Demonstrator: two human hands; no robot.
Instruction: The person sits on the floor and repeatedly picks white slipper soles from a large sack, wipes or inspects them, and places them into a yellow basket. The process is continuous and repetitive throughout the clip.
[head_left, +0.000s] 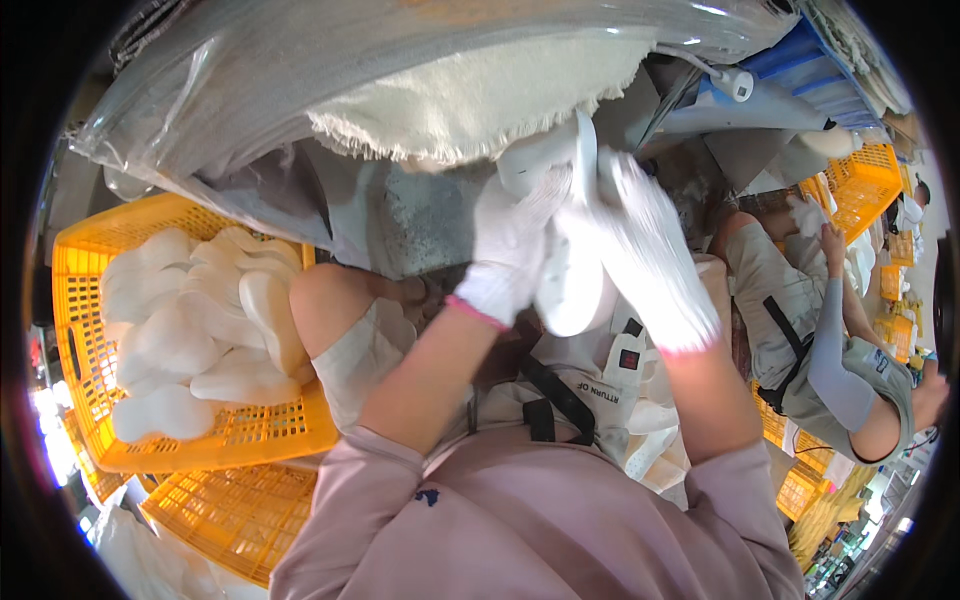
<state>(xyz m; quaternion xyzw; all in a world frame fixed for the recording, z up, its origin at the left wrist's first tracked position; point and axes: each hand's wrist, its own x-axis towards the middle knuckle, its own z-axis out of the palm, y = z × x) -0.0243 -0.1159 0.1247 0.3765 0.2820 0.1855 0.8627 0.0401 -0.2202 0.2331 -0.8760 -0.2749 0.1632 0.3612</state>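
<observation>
One fringed cloth point(485, 95) ahead; left fingers point(553, 190) clamp at least one white sole point(570, 295); right fingers point(630, 185) too blurred to tell.

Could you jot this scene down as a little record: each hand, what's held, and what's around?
Left hand: white glove, gripping a white sole-shaped piece
Right hand: white glove, blurred; grip unclear
Number held: cannot tell; perhaps more than one
Ahead: cream fringed fabric
Left side: yellow crate holding similar white pieces
Right side: co-worker with a grey sleeve
</observation>
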